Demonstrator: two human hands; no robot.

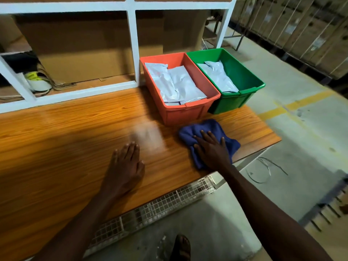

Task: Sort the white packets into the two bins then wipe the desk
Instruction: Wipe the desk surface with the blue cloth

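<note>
Both arms reach forward from the bottom of the view, bare and nearly straight. The left hand point(125, 162) lies flat, palm down, fingers straight and close together, thumb tucked at the side. It holds nothing. The right hand point(212, 149) is further out and off to the right. It is flat too, palm down, with the fingers spread a little, pressing down on what is under it. One foot point(181, 247) shows at the bottom.
</note>
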